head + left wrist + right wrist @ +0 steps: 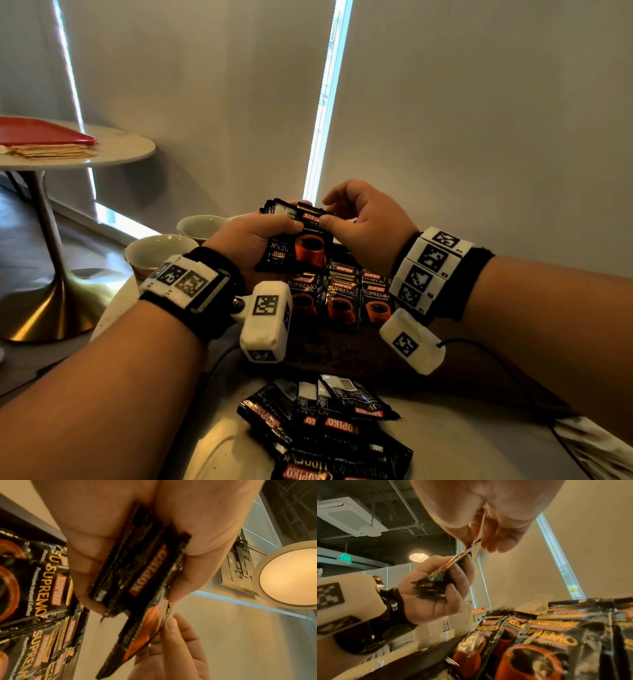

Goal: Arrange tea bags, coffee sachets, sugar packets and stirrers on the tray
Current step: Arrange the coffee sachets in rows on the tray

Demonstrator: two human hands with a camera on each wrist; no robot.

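My left hand (255, 240) grips a stack of black Kopiko coffee sachets (286, 210), held upright above the dark wooden tray (329, 353). My right hand (363, 219) pinches the top edge of the front sachet (308, 243) between thumb and forefinger. In the left wrist view the stack (135, 566) sits in my palm and the front sachet (145, 627) leans away towards the right fingers (173, 639). Several sachets (339, 298) lie face up in overlapping rows on the tray, also seen in the right wrist view as laid sachets (539, 641).
A loose pile of sachets (325, 431) lies on the pale table near me. Two paper cups (156, 251) stand left of the tray. A second round table (113, 150) at far left carries a red tray (44, 132) and flat packets (51, 150).
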